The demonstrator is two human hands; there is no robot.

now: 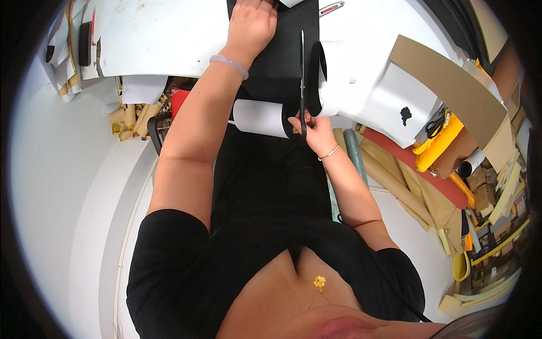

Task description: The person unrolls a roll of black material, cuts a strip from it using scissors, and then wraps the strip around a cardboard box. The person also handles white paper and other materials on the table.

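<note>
My left hand [253,22] lies on a black sheet [285,56] at the top of the view, fingers extended over it, their tips partly cut off by the frame's edge. Under its wrist the sheet runs down to the near table edge, where a curled piece with a white face [258,117] shows. My right hand [313,129] grips black-handled scissors [303,85], whose long blades point away from me along the right part of the black sheet. A white piece [293,1] is at the sheet's far end.
The white table [147,45] carries a red-and-silver tool [331,8], white curled sheets, a bent brown board [429,73], yellow items [437,147] and a small black object [405,116]. Rolls [355,158] and stacked materials crowd the right side; scraps [130,118] lie beneath the table at left.
</note>
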